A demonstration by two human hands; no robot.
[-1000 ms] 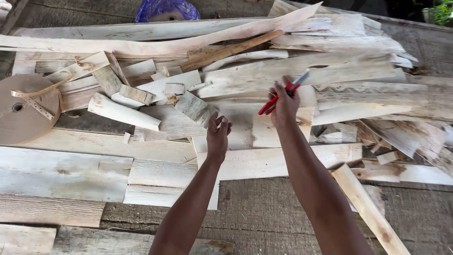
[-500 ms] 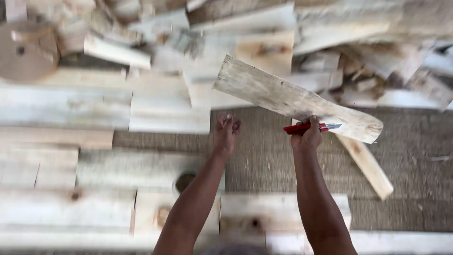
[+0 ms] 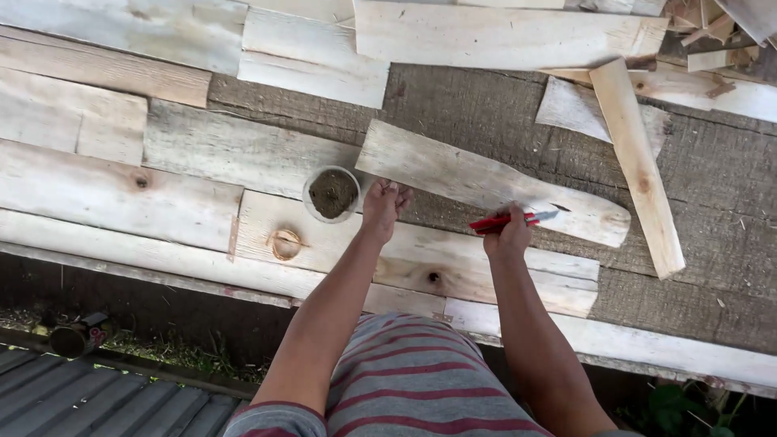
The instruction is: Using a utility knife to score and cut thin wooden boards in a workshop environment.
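Hands grip the pale, weathered wooden offcut mid-frame: left hand clasps its edge, right hand apparently also pinches a red-handled cutter; keep it flat.

Both arms outstretched, left hand and right hand clenched (fingers curled tight).

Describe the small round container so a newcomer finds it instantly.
Start at the weathered plank worktable. Just left of the person's left hand sits a small round cup of dark gritty material. It is the only round thing among flat pale boards.
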